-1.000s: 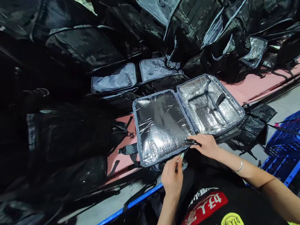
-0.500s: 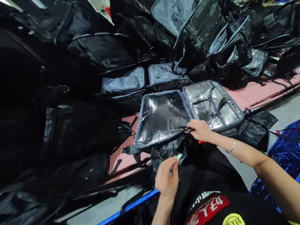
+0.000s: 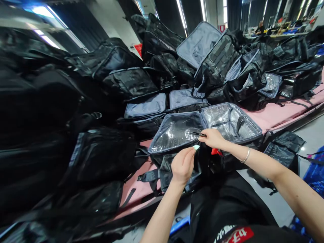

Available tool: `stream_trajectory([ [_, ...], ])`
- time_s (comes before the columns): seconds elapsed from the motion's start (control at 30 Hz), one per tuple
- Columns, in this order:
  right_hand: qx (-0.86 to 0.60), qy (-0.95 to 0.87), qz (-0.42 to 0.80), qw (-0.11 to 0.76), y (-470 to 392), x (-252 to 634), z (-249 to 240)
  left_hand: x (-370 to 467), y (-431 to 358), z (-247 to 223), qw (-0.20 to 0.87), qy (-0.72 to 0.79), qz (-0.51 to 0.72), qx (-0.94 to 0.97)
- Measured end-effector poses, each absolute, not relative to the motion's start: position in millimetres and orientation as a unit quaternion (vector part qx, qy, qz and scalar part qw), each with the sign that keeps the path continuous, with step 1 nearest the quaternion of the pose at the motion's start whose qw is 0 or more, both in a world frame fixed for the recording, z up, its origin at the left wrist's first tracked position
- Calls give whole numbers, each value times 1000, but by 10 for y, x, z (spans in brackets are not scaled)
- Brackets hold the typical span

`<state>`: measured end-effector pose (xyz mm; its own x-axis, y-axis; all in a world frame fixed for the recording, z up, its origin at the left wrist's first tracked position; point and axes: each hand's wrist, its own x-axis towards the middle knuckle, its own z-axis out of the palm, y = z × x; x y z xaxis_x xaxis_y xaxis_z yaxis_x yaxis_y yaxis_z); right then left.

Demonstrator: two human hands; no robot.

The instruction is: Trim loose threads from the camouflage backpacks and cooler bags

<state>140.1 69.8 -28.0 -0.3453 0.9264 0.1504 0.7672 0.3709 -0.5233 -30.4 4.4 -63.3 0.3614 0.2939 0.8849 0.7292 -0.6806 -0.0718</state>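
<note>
An insulated bag (image 3: 174, 133) with silver foil lining lies opened out in front of me, its lid flap on the left and its box-shaped body (image 3: 227, 126) on the right. My right hand (image 3: 212, 138) is closed around a thin black pointed tool (image 3: 196, 133), which extends left over the foil lid; its exact kind is unclear. My left hand (image 3: 182, 164) is pinched at the lid's near edge. A small pale mint patch shows at its fingertips, and I cannot tell whether it is a held piece or a nail.
Dark camouflage bags with grey lining (image 3: 187, 98) are heaped behind and to the left. The pink table surface (image 3: 265, 116) runs underneath. A camouflage bag (image 3: 283, 145) and a blue crate (image 3: 315, 172) stand at the right. Someone (image 3: 260, 28) is far off.
My view has tilted up, showing more of the room. My left hand has risen to the lid's near edge, closer to my right hand, which keeps hold of the black tool.
</note>
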Motion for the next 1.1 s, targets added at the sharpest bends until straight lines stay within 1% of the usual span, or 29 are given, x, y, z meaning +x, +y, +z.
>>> stream_trajectory([
  [0.1,-534,-795,190,215,715,1390,-245,-253,81,-648,239,-333,-472,-781],
  [0.33,-544,-788,200,208,747,1326,-193,-51,210,-686,283,-450,-537,-655],
  [0.47,-548,-785,201,208,749,1316,-196,4,257,-755,277,-481,-533,-638],
  [0.63,-549,-782,203,214,761,1312,-210,-115,144,-841,272,-468,-497,-678],
  [0.77,-548,-783,202,214,781,1298,-232,-203,83,-807,292,-435,-530,-666],
  [0.83,-548,-783,197,219,786,1302,-246,-267,100,-799,280,-398,-534,-691],
  [0.97,-547,-781,205,222,786,1327,-257,-465,157,-805,236,-340,-498,-762],
  [1.1,-549,-782,205,213,780,1325,-256,-610,163,-738,237,-317,-451,-800],
])
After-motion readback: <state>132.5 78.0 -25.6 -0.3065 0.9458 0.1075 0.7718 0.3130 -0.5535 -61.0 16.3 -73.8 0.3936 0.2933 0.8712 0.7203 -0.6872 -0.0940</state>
